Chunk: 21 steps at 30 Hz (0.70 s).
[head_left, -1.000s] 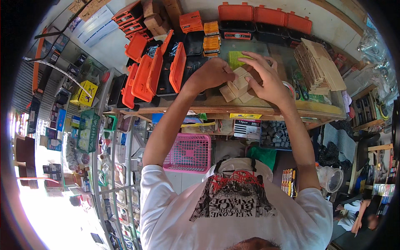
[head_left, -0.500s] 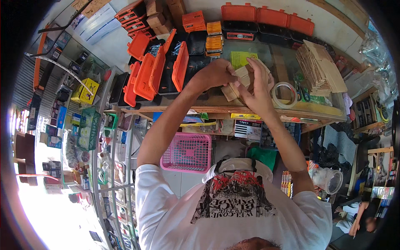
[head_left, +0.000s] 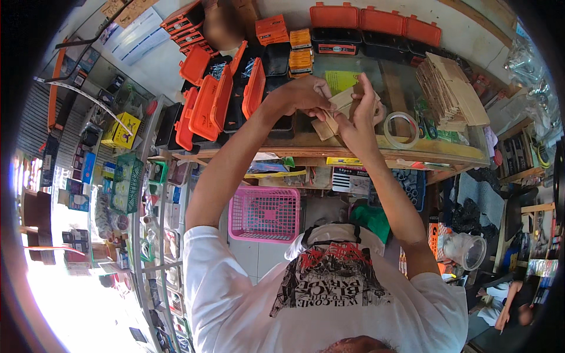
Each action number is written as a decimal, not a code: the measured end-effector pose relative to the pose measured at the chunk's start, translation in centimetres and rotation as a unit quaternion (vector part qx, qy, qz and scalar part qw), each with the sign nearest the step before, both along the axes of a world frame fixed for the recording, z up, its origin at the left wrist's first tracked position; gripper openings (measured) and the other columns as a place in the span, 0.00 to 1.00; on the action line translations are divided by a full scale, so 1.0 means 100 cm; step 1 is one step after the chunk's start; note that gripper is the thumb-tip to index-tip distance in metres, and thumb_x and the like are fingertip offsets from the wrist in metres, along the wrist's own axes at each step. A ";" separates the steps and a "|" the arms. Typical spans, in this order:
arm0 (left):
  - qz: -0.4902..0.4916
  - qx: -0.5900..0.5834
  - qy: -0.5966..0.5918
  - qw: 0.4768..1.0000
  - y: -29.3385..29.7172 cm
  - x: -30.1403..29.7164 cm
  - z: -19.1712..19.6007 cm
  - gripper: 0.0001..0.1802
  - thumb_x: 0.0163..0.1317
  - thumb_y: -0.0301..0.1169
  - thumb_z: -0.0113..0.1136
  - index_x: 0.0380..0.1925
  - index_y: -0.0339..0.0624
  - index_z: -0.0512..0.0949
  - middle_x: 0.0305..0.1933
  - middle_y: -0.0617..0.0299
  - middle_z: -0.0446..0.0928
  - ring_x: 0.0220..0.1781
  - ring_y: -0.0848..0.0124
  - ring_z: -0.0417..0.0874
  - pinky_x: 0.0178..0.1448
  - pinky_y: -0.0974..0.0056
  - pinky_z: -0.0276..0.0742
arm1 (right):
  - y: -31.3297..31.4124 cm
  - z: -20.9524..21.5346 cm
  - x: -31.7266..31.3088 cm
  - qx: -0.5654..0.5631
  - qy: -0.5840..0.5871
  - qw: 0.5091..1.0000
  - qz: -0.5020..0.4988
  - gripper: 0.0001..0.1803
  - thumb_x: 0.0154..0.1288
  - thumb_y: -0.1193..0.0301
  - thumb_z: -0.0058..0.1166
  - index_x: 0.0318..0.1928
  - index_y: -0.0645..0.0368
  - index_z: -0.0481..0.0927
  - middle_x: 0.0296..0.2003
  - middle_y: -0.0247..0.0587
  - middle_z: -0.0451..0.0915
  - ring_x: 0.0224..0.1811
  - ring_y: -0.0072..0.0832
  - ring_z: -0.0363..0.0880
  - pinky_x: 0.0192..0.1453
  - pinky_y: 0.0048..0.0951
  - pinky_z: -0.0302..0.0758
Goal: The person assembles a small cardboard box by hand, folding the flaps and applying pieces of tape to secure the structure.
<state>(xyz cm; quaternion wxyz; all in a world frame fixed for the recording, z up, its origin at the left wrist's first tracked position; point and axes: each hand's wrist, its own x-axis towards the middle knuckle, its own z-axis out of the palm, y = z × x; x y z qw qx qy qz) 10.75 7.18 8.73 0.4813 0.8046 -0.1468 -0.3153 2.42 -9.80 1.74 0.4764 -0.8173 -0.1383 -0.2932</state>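
Note:
Both hands are at a small brown cardboard box (head_left: 325,128), partly folded, above the glass counter top (head_left: 385,88). My left hand (head_left: 306,97) comes in from the left with bent fingers, its fingertips pinching the near edge of the cardboard. Around the box's right side is my right hand (head_left: 360,115), its thumb pressed on the cardboard close to the left fingertips and its index finger raised along a flap. The fingers cover much of the box, so its inside is hidden. Behind the hands lies a yellow-green printed sheet (head_left: 341,81).
Left of the hands stand orange-lidded black cases (head_left: 205,112), some holding screws. Small orange boxes (head_left: 301,59) are stacked behind. To the right lie a tape roll (head_left: 402,130), scissors (head_left: 432,130) and a stack of flat cardboard (head_left: 450,94). Below the counter is a pink basket (head_left: 265,236).
My left fingers have curled more over the cardboard edge. My right hand has shifted slightly left, its thumb now nearer the left fingertips. The box stays in both hands.

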 end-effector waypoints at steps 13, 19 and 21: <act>-0.009 0.000 0.026 1.000 0.002 -0.007 0.014 0.12 0.72 0.35 0.61 0.41 0.36 0.75 0.35 0.60 0.79 0.32 0.70 0.88 0.36 0.69 0.89 | -0.005 -0.006 0.012 0.078 0.026 0.996 0.029 0.49 0.56 0.80 0.56 0.77 0.60 0.48 0.71 0.51 0.59 0.71 0.41 0.60 0.78 0.43 0.49; -0.045 0.057 0.029 0.997 -0.003 -0.012 0.025 0.31 0.67 0.58 0.63 0.43 0.38 0.71 0.35 0.61 0.75 0.28 0.74 0.83 0.31 0.70 0.86 | -0.012 -0.003 -0.001 0.239 -0.022 0.963 0.123 0.46 0.64 0.77 0.57 0.78 0.59 0.48 0.74 0.49 0.53 0.76 0.40 0.54 0.81 0.42 0.47; -0.048 0.061 0.057 0.995 -0.001 -0.009 0.019 0.34 0.64 0.62 0.63 0.43 0.39 0.71 0.34 0.61 0.74 0.29 0.74 0.82 0.30 0.70 0.84 | -0.011 -0.003 -0.003 0.231 -0.024 0.965 0.122 0.46 0.64 0.76 0.58 0.78 0.59 0.48 0.74 0.49 0.53 0.77 0.40 0.53 0.81 0.42 0.48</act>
